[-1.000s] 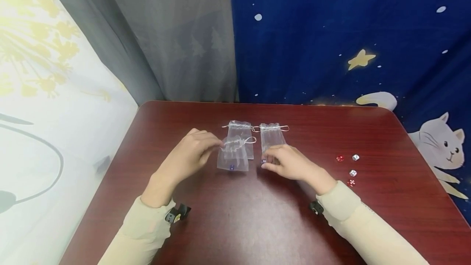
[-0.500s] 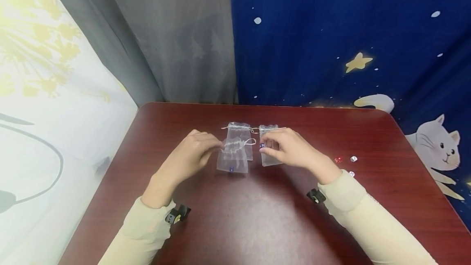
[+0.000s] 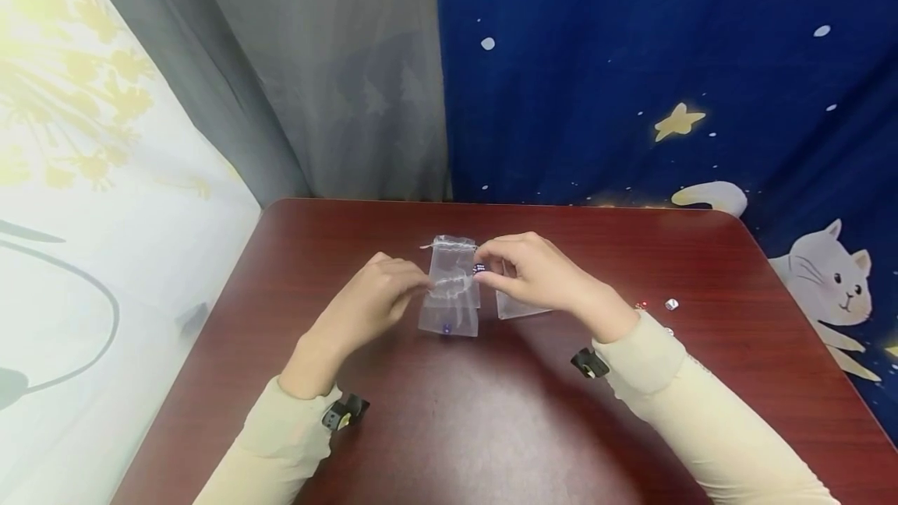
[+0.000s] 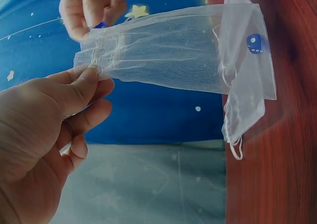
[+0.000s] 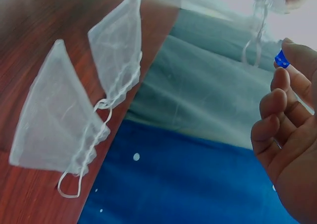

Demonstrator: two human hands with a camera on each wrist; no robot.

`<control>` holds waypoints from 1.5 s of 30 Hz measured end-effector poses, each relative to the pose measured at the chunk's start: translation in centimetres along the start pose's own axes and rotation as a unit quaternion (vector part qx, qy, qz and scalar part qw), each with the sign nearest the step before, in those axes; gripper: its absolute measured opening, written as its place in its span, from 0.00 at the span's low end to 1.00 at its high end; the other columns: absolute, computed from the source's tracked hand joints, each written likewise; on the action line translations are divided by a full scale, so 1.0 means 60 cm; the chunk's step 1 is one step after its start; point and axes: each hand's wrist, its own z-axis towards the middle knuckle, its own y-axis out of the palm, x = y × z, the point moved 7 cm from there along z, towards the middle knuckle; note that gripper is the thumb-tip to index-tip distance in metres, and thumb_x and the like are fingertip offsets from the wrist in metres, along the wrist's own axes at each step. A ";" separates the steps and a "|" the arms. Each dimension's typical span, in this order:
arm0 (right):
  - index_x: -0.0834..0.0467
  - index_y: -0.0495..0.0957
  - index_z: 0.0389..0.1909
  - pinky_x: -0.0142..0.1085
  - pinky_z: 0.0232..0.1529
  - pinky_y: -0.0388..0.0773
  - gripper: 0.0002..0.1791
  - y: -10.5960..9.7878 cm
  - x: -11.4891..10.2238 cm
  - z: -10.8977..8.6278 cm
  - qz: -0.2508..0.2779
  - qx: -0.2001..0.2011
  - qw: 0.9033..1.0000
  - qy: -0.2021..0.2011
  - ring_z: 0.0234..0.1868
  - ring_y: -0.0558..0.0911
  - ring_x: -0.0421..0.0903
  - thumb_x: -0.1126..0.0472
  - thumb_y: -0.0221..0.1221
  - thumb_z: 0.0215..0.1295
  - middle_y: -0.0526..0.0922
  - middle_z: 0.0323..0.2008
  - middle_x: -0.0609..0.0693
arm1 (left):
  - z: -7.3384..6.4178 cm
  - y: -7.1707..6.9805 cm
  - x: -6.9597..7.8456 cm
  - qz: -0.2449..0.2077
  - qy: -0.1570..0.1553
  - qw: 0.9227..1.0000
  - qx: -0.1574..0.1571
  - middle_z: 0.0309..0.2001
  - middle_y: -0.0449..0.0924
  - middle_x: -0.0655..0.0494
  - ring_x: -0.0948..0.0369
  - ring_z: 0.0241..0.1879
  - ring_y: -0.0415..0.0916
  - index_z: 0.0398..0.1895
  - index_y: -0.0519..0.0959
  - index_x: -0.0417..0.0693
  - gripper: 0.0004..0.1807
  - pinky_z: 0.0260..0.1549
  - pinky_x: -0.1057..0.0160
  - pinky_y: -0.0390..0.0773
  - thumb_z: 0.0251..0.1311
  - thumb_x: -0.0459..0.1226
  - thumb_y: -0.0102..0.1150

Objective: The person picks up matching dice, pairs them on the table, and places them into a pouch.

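My left hand pinches the gathered neck of a sheer white drawstring pouch. A blue die lies at the bottom of that pouch. Between thumb and fingertip, my right hand pinches another blue die, close to the pouch's mouth. In the left wrist view only a bit of this die shows beside the neck. Two more sheer pouches lie flat on the table: one behind the held pouch, the other partly hidden under my right hand in the head view.
On the right of the dark red table lie a white die and a red die, with another white one partly hidden by the right sleeve. Curtains hang along the table's far edge.
My right hand has lifted its blue die from the table and carried it up and left, to the held pouch's neck. The left hand keeps its grip, shifting only slightly.
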 end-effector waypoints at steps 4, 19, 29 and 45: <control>0.55 0.84 0.40 0.32 0.25 0.71 0.07 0.005 -0.014 0.011 0.005 0.000 1.000 -0.021 0.23 0.74 0.40 0.58 0.69 0.65 0.74 0.22 0.38 | 0.003 0.006 0.002 -0.002 0.004 1.000 -0.002 0.34 0.87 0.58 0.61 0.36 0.83 0.40 0.88 0.44 0.12 0.42 0.60 0.75 0.58 0.22 0.64; 0.55 0.85 0.43 0.30 0.25 0.72 0.09 0.020 -0.018 0.015 0.003 -0.013 1.000 -0.020 0.23 0.73 0.36 0.56 0.68 0.66 0.73 0.22 0.37 | 0.008 0.008 0.008 -0.008 0.011 1.000 0.015 0.34 0.88 0.57 0.60 0.35 0.83 0.39 0.88 0.44 0.12 0.37 0.60 0.76 0.57 0.22 0.64; 0.55 0.84 0.49 0.32 0.25 0.70 0.20 0.024 0.000 0.005 -0.005 -0.033 0.999 0.014 0.24 0.73 0.39 0.48 0.70 0.62 0.71 0.22 0.39 | 0.004 0.004 0.004 -0.006 0.006 1.000 0.030 0.38 0.88 0.55 0.60 0.39 0.84 0.41 0.88 0.43 0.11 0.40 0.59 0.76 0.58 0.24 0.67; 0.54 0.88 0.37 0.33 0.24 0.72 0.05 0.026 0.002 0.002 -0.040 -0.018 0.999 -0.013 0.23 0.72 0.35 0.58 0.65 0.69 0.84 0.27 0.40 | -0.005 -0.016 -0.001 -0.024 0.034 0.993 0.112 0.39 0.88 0.53 0.57 0.40 0.84 0.41 0.87 0.40 0.15 0.38 0.56 0.78 0.54 0.19 0.64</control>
